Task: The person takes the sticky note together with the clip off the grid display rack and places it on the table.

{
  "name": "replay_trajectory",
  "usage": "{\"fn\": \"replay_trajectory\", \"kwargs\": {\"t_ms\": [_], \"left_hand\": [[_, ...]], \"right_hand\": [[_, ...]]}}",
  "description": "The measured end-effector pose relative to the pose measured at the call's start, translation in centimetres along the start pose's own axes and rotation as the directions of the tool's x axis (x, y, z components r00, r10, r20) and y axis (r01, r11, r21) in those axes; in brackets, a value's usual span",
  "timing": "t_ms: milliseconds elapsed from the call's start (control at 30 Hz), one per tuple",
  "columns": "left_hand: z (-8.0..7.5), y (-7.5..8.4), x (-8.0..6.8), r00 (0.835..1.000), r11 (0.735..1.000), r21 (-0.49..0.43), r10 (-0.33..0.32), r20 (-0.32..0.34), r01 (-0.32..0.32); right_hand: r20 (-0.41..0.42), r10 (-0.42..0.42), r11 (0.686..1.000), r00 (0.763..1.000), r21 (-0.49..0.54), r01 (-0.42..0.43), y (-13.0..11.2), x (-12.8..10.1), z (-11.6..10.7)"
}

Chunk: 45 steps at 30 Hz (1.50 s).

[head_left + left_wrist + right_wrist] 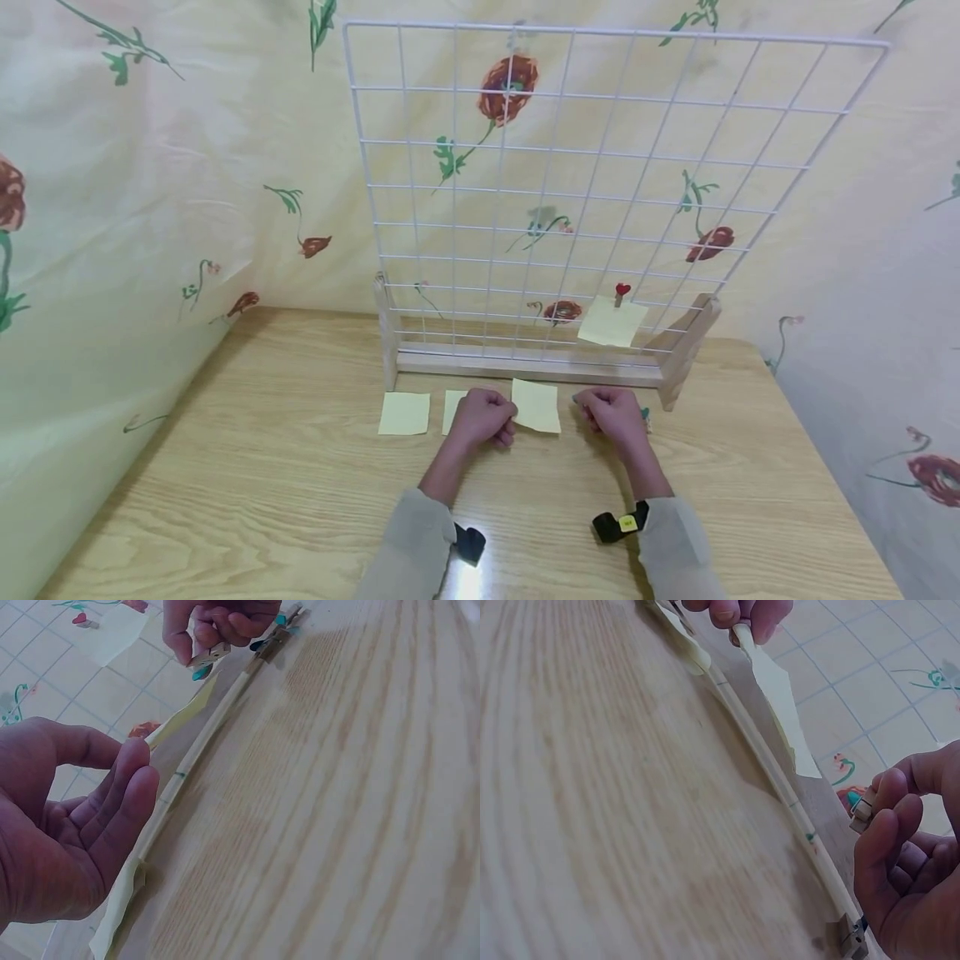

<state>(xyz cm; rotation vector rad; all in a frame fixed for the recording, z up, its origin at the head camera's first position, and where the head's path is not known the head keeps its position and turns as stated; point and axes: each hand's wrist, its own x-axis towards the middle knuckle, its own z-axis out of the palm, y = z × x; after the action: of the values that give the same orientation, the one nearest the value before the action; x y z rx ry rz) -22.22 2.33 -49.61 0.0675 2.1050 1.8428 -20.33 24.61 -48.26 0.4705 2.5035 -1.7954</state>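
Note:
My left hand (pixel 483 417) pinches a pale yellow paper note (pixel 537 407) by its edge, raised off the table in front of the rack. Between thumb and fingertips, my right hand (pixel 611 412) holds a small wooden clothespin (pixel 861 811) with a teal decoration. The clothespin is just right of the held note, apart from it. Two more notes lie to the left: one square note (pixel 405 414) in full view, the other note (pixel 452 407) partly covered by my left hand. Beside my right hand lie other small clothespins (pixel 647 419), partly hidden.
A white wire grid (pixel 493 185) stands in a wooden base (pixel 525 367) behind the hands. On its lower right hangs a note (pixel 609 327), held by a clothespin with a red heart (pixel 622 290). Flowered cloth (pixel 150 250) surrounds the wooden table (pixel 262 467).

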Motion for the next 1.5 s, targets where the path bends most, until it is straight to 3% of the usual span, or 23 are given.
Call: {"fn": "replay_trajectory", "kwargs": {"t_ms": [233, 767, 1267, 1500], "left_hand": [[0.1, 0.0, -0.1, 1.000, 1.000, -0.008, -0.023, 0.016, 0.024], [-0.1, -0.2, -0.6, 0.998, 0.999, 0.036, -0.001, 0.059, -0.002], [-0.4, -0.4, -0.5, 0.999, 0.985, 0.172, -0.007, 0.034, 0.001], [-0.6, -0.4, -0.4, 0.999, 0.970, 0.241, 0.026, 0.026, -0.032]], "right_hand": [[0.004, 0.014, 1.000, 1.000, -0.005, -0.014, 0.6, -0.3, -0.1], [0.005, 0.026, 1.000, 1.000, 0.007, -0.026, 1.4, -0.7, 0.1], [-0.004, 0.040, 0.998, 0.999, -0.054, -0.040, 1.6, -0.4, 0.3], [-0.017, 0.024, 0.997, 1.000, -0.074, -0.026, 1.6, -0.4, 0.4]]}}
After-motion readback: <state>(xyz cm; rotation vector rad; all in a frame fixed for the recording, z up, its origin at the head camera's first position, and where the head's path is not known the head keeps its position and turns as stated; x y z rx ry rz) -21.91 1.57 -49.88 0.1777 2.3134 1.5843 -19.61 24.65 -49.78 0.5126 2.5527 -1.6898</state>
